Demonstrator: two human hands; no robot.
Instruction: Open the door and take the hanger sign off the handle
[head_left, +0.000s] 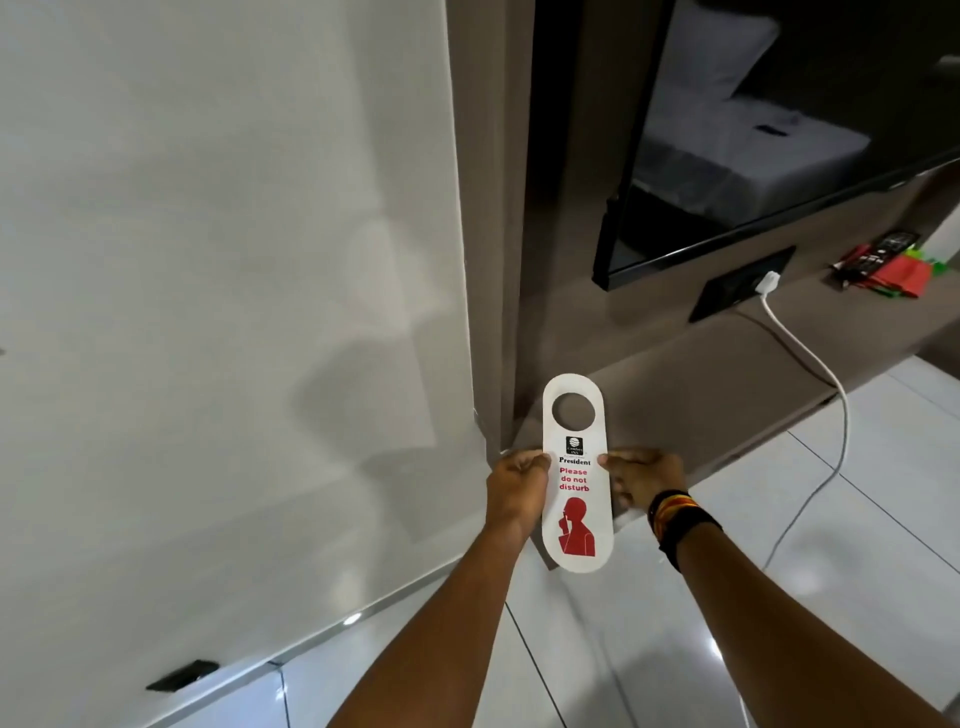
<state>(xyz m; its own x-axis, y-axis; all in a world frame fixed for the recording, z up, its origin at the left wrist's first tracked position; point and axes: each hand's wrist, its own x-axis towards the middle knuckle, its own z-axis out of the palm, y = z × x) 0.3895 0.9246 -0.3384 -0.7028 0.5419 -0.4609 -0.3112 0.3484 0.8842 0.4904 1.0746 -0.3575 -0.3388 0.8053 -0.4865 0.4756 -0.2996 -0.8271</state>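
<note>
- A white wall (208, 260) filled the left half of the view, from about 7 o'clock up to 11 o'clock, with soft shadows across it.
- A small dark fitting (182, 675) sat at the foot of that wall, at about 7 o'clock.
- The left hand (517, 486) was just below the centre of the view, at roughly 6 o'clock, curled closed with its thumb tip pressed on the left edge of the hanger sign (575, 473).
- The hanger sign was held upright between both hands, off any handle and in the air above the glossy tiled floor (779, 597); its round hole was at the 12 o'clock end and the red figure at the 6 o'clock end.
- The sign read "President" in black and "Please do not disturb" in red.
- The right hand (644, 480) was at the sign's 3 o'clock side, fingers folded in and pinching the right edge level with the left hand's grip.
- A stack of dark, red and yellow bands (678, 519) circled the right wrist.
- A brown panelled corner (488, 208) rose behind the sign toward 12 o'clock.
- A black-framed screen (779, 145) hung at about 1 o'clock, reflecting a bed.
- A dark socket plate (727, 293) sat under the screen at 2 o'clock, with a white plug and cable (810, 358) running down to the floor toward 4 o'clock.
- Red and green items (883, 265) lay on the ledge at about 2 o'clock, too blurred to tell apart.
</note>
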